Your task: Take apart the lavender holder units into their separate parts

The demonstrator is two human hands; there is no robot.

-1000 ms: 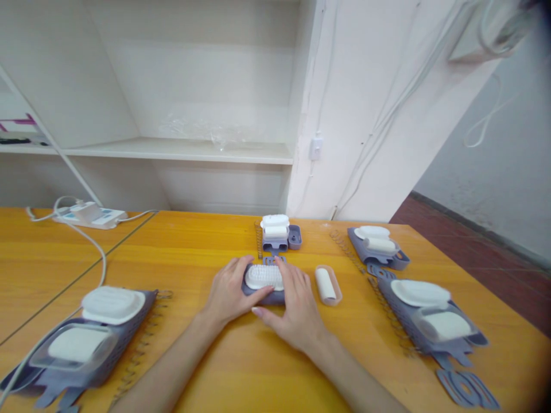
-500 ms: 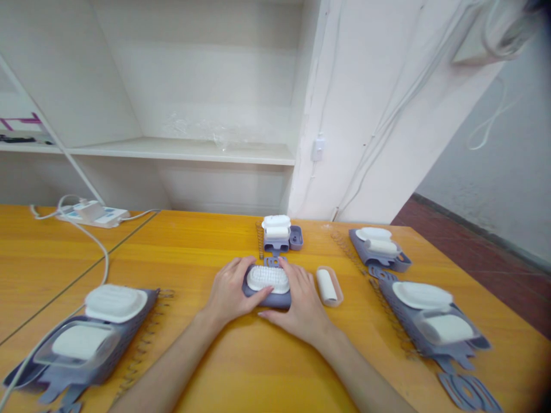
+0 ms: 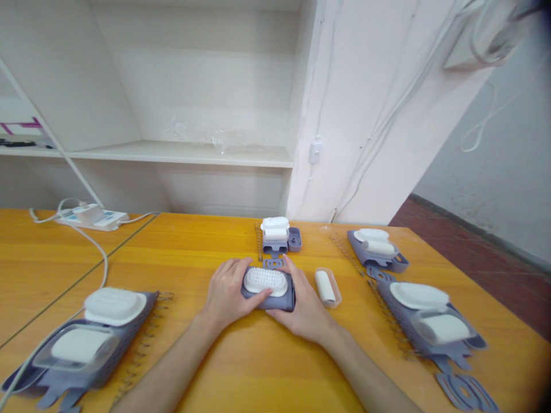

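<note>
Grey plastic tray [image 3: 275, 298] with a white bristled brush [image 3: 266, 280] seated on top sits near the middle of the yellow wooden table [image 3: 241, 367], cupped between both hands. Left hand [image 3: 227, 293] is curled against the tray's left side, thumb lying along the near edge; right hand [image 3: 305, 307] wraps the right end, fingers closed around it. Both grip firmly, neither is spread. Just right of the tray lies a loose white roller in a clear dish [image 3: 327, 287], apart from it and apparently not yet fitted. Beyond, a smaller stacked unit [image 3: 276, 234] stands with a spring beside it. Filled trays rest at far left [image 3: 81, 338] and at right [image 3: 430, 321], [image 3: 376, 248]. Judgement: assembly of the held unit is partway, with brush in place, roller outstanding.
</note>
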